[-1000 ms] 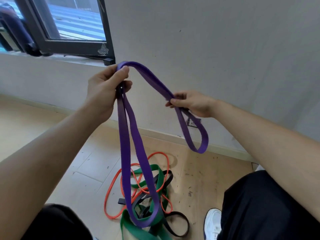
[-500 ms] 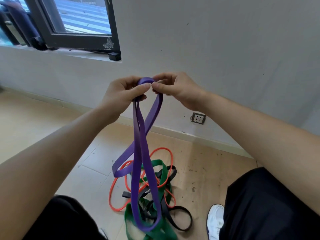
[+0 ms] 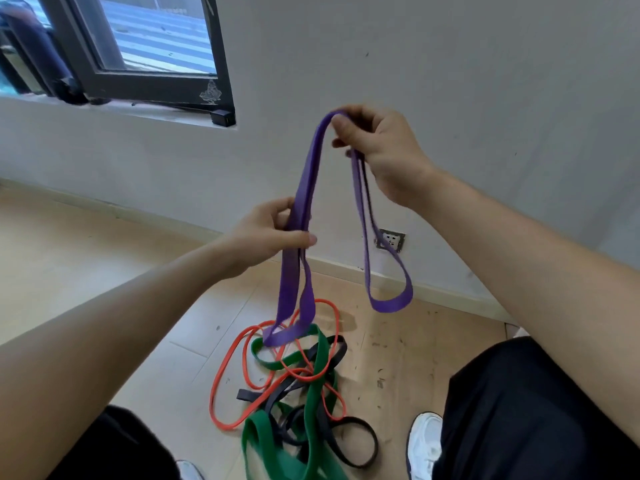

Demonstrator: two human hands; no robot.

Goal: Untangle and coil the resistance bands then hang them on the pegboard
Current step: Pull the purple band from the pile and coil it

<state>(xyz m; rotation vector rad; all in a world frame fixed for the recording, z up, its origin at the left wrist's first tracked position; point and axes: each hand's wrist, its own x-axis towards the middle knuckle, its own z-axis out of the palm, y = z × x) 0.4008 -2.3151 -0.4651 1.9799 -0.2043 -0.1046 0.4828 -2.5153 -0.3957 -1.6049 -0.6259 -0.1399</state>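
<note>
A purple resistance band [image 3: 307,188] hangs folded in the air between my hands. My right hand [image 3: 377,147] pinches its top fold, held high near the wall. Lower and to the left, my left hand [image 3: 273,233] grips two strands of the same band. One purple loop dangles under my right hand, another hangs below my left hand just over the pile. On the floor lies a tangle of an orange band [image 3: 228,362], a green band [image 3: 318,386] and a black band [image 3: 349,441]. No pegboard is in view.
A grey wall stands close ahead with a socket [image 3: 391,240] low on it and a skirting board. A dark-framed window [image 3: 138,77] is at the upper left. My knees in black trousers and a white shoe [image 3: 424,441] flank the pile.
My hands were together at the band's top. The right hand has kept the fold and risen; the left hand has slid down the strands, so two loops hang apart.
</note>
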